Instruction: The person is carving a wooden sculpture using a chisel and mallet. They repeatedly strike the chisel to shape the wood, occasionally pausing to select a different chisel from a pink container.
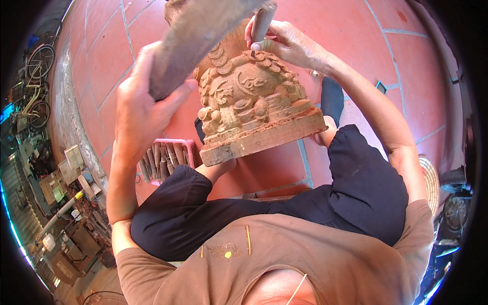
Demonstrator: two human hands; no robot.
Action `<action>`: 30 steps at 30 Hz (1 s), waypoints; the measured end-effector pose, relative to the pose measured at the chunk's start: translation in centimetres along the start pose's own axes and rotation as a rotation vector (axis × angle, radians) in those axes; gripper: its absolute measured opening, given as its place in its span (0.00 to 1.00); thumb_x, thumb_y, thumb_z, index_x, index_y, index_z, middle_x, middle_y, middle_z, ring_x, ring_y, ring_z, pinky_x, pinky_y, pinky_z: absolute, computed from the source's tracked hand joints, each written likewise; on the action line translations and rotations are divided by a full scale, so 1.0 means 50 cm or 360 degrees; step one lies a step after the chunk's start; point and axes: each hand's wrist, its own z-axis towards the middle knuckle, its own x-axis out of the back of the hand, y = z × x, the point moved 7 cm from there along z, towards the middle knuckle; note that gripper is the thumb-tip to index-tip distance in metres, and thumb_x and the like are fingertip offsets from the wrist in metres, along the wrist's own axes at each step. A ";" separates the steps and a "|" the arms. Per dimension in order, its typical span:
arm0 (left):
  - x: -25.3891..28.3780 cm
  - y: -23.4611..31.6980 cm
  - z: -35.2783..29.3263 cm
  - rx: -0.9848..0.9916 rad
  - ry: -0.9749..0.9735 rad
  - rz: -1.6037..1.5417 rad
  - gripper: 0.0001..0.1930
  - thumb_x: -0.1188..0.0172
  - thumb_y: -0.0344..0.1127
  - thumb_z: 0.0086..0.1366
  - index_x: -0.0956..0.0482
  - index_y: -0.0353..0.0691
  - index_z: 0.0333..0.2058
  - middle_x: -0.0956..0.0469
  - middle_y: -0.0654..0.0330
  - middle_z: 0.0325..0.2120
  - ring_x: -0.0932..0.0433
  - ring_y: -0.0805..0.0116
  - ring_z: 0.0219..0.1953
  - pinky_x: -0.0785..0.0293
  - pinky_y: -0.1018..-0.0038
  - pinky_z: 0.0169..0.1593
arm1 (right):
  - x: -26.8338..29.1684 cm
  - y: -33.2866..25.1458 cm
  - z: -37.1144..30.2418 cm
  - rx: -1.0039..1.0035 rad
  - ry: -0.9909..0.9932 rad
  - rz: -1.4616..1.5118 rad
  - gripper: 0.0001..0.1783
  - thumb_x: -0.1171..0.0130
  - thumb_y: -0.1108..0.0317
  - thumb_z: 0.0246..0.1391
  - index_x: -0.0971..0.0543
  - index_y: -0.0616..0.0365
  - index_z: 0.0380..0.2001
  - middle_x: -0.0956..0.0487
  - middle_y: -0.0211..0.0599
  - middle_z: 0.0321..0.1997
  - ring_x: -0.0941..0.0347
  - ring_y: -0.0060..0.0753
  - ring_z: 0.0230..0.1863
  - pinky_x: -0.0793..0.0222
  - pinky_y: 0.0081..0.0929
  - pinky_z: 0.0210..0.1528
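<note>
A carved wooden figure (pixel 249 96) on a square base stands between my legs, its surface covered with raised curls, scales and round shapes. My left hand (pixel 137 109) is closed round a broad wooden mallet (pixel 198 43), raised above the carving's left side and hiding part of its top. My right hand (pixel 290 44) grips a wood chisel (pixel 262 24) by its wooden handle. The chisel stands almost upright, its dark tip at the carving's upper front. The mallet's far end overlaps the chisel's butt in view; whether they touch, I cannot tell.
A pink basket (pixel 190 149) of wooden-handled tools (pixel 165 160) sits by my left knee. Red floor tiles (pixel 351 30) surround the carving. Bicycles (pixel 40 61), boxes and clutter line the far left. A woven hat (pixel 429 183) lies beyond my right elbow.
</note>
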 end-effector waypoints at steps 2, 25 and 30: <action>-0.007 -0.010 0.000 0.0047 -0.0104 0.0074 0.26 0.31 0.31 0.54 0.28 0.38 0.51 0.18 0.51 0.36 0.17 0.61 0.39 0.25 0.70 0.43 | 0.001 0.011 -0.006 -0.0017 0.0021 0.0104 0.10 0.42 0.65 0.62 0.27 0.57 0.43 0.27 0.26 0.42 0.29 0.20 0.48 0.32 0.27 0.56; 0.039 0.009 -0.016 0.0081 0.0118 -0.0248 0.27 0.30 0.26 0.51 0.27 0.35 0.51 0.19 0.60 0.35 0.22 0.75 0.36 0.26 0.76 0.43 | -0.003 -0.007 0.007 0.0050 0.0159 0.0099 0.10 0.41 0.68 0.61 0.27 0.57 0.43 0.25 0.26 0.42 0.29 0.20 0.48 0.32 0.26 0.56; 0.037 0.017 -0.016 0.0046 0.0129 -0.0129 0.27 0.30 0.26 0.52 0.28 0.34 0.52 0.21 0.62 0.36 0.24 0.76 0.38 0.28 0.76 0.44 | -0.012 -0.005 0.015 -0.0041 0.0137 -0.0063 0.10 0.41 0.68 0.61 0.26 0.58 0.44 0.25 0.27 0.41 0.28 0.21 0.47 0.30 0.26 0.54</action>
